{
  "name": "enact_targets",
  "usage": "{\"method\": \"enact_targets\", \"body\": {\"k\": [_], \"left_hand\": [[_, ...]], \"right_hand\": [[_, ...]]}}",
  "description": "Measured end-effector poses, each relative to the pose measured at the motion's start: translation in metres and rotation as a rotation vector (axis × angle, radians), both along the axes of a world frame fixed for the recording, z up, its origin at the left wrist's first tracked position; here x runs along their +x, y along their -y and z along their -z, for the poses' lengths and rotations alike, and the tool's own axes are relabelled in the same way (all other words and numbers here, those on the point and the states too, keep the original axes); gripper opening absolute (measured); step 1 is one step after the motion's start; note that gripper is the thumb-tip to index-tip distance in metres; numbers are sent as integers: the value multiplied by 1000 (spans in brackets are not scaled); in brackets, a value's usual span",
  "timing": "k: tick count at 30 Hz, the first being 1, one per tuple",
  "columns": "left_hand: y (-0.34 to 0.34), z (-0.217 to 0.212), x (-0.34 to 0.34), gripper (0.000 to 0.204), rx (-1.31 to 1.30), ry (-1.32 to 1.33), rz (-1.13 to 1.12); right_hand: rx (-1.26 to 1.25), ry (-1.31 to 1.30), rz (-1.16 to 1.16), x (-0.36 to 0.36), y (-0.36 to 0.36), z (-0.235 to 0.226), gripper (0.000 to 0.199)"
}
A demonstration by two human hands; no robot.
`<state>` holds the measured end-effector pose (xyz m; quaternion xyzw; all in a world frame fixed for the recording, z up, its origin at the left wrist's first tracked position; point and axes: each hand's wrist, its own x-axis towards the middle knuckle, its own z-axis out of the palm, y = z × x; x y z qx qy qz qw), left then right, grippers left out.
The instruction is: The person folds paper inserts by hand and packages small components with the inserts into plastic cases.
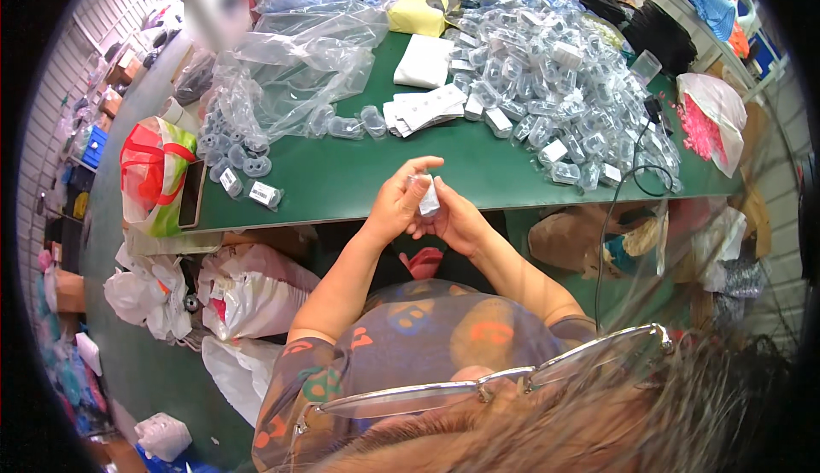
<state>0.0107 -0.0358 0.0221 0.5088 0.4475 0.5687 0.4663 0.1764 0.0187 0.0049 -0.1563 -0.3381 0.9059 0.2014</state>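
Observation:
My left hand (398, 203) and my right hand (461, 222) meet just over the near edge of the green table (342, 174). Between them is a small clear-plastic package with a white face (429, 200). Fingers of both hands close around it, hiding much of its shape. Left of my hands, two small labelled clear packages (265, 194) lie near the table edge. Beyond my hands is a stack of white printed label sheets (424, 109). A large heap of similar clear packages (547, 80) spreads over the right side.
Crumpled clear plastic sheeting (299, 63) and round clear pieces (256, 166) lie at left, by a phone-like dark slab (192, 193) and a colourful bag (154, 174). A black cable (608, 234) hangs over the right edge. White sacks (252, 289) stand below left.

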Motion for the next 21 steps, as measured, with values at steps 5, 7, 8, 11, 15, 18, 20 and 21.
{"method": "enact_targets", "body": {"k": [5,7,8,11,15,18,20,21], "left_hand": [[13,-8,4,76,-59,-80,-68],[25,-20,6,96,156,-335,-159],[34,-26,6,108,323,-573,-192],[39,-11,10,109,441,-734,-257],[38,0,13,93,436,-748,-326],[37,12,13,88,430,-702,-368],[39,18,15,83,392,-624,-373],[37,18,15,80,386,-577,-383]], "right_hand": [[-16,-51,5,-1,-4,0,52],[-17,-52,152,-5,-5,-8,51],[-56,-50,179,-4,-8,-10,49],[-118,-57,284,-14,-8,-13,47],[-200,-138,359,-24,-3,-15,40],[-127,-146,377,-26,2,-21,39],[-140,-106,360,-31,8,-21,40],[-117,-105,336,-32,8,-17,39]]}}
